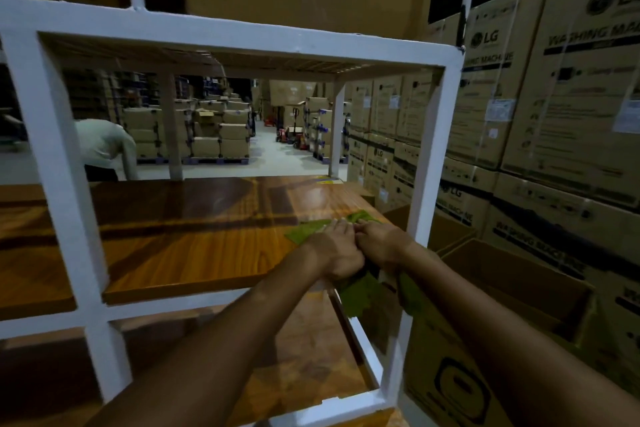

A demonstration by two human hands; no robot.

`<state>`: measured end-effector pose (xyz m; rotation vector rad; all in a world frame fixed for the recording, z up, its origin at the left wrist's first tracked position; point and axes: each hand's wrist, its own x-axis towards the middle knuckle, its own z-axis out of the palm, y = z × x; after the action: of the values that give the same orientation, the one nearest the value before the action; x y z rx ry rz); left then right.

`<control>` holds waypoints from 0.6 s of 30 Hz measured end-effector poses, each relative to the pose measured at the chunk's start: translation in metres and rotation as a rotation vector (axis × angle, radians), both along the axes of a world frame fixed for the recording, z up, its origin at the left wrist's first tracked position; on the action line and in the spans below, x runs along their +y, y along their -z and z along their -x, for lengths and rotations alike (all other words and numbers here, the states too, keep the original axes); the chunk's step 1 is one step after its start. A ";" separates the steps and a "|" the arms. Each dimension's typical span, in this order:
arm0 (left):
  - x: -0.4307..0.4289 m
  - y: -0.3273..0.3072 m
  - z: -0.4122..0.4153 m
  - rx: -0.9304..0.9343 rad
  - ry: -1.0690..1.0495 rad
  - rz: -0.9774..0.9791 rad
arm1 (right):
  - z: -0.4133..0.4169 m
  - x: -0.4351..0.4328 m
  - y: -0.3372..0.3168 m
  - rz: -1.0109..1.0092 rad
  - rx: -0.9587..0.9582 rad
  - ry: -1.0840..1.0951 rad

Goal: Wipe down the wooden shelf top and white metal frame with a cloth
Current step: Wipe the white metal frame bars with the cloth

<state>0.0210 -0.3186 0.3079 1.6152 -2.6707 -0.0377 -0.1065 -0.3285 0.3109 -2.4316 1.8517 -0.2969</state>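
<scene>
A green cloth [308,230] lies at the right end of the glossy wooden shelf top [180,239] and hangs over its front edge. My left hand [337,253] and my right hand [379,244] sit side by side on the cloth, knuckles touching, fingers curled into the fabric. Both arms reach through the white metal frame [62,177], whose right upright [434,163] stands just right of my hands. The fingertips are hidden under the hands.
Stacked washing machine boxes [540,97] fill the right side, with open cartons [519,274] near the floor. A lower wooden shelf [304,357] sits under my arms. A person in a pale shirt [104,146] bends behind the frame. Pallets of boxes [207,135] line the aisle.
</scene>
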 end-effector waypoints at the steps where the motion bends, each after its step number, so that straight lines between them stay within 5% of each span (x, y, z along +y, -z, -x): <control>1: -0.009 -0.001 0.000 -0.005 -0.023 -0.030 | -0.001 -0.009 -0.001 -0.002 0.019 -0.017; 9: -0.066 0.003 -0.006 -0.050 -0.119 -0.091 | -0.005 -0.058 0.005 0.034 0.123 -0.164; 18: -0.033 0.004 -0.013 -0.004 -0.086 -0.075 | -0.007 -0.018 0.011 0.126 0.189 -0.168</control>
<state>0.0343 -0.3512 0.3040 1.7510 -2.6304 -0.1342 -0.0992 -0.3463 0.3003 -2.7676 1.7278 -0.1834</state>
